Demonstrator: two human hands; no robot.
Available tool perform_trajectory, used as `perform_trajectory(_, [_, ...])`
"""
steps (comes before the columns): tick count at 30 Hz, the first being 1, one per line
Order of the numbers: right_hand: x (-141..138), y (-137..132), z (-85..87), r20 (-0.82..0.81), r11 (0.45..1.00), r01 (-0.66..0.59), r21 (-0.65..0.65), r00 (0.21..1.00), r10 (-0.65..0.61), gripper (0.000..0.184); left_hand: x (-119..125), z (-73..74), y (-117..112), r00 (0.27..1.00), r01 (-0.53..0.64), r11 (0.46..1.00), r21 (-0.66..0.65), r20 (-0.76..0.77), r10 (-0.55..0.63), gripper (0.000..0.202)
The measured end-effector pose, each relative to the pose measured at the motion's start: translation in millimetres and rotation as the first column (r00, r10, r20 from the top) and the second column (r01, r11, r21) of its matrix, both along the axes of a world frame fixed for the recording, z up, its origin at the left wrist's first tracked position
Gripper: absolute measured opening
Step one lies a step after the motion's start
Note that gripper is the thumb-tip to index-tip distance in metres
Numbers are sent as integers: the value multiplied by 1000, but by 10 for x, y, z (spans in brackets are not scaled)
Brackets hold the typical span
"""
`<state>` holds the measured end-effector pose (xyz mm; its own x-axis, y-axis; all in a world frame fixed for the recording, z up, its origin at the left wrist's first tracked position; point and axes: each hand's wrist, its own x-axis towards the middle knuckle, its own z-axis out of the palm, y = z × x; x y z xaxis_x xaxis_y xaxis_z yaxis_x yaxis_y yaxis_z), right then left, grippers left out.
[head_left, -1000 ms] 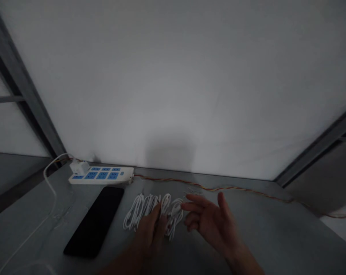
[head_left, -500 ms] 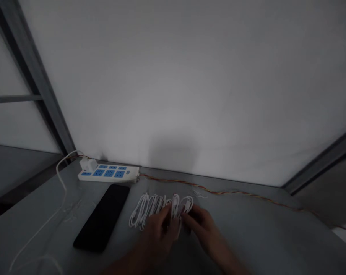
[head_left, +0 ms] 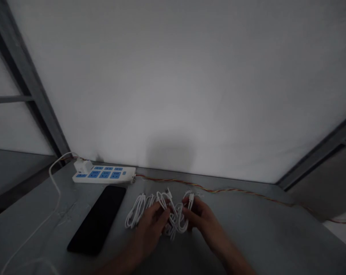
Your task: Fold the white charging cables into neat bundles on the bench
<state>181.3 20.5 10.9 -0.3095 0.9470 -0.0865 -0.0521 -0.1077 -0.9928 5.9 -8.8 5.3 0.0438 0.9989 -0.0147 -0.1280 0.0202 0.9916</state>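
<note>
A bundle of coiled white cables (head_left: 138,210) lies on the grey table (head_left: 261,233), with part of it lifted between my hands. My left hand (head_left: 151,225) is closed on the cable loops at the bundle's middle. My right hand (head_left: 200,217) pinches the cables from the right side, with a white plug end sticking up above its fingers. Both hands meet over the tangle near the table's front.
A black phone (head_left: 99,217) lies face up left of the cables. Behind it, a white and blue power strip (head_left: 104,174) holds a white charger (head_left: 81,166) with a thin white lead. A red-yellow twisted wire (head_left: 233,190) runs along the wall.
My right hand came in from an open pose and closed on the cables. Both hands have since raised part of the bundle off the table.
</note>
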Motion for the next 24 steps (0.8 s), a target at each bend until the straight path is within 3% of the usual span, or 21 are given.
perform_trajectory(9, [118,18,119,157,985,-154,81,978,140,12,-47,-15,90,997,-11,1000,22,-73,12,33])
perform_trajectory(15, [62,-22,165,71,977,-215,5,974,214,18,-57,-41,80,991,18,999,47,-130,-12,26])
perform_trajectory(19, [81,-3,87,89,980,-200,-8,976,200,20,-43,-28,76,991,-13,999,32,-131,18,35])
perform_trajectory(22, [127,44,30,97,991,-131,-18,987,132,23,-40,-12,77,994,-53,999,5,-100,54,49])
perform_trajectory(24, [157,66,26,125,995,-95,-17,987,97,25,-51,1,81,991,-91,996,11,-99,92,48])
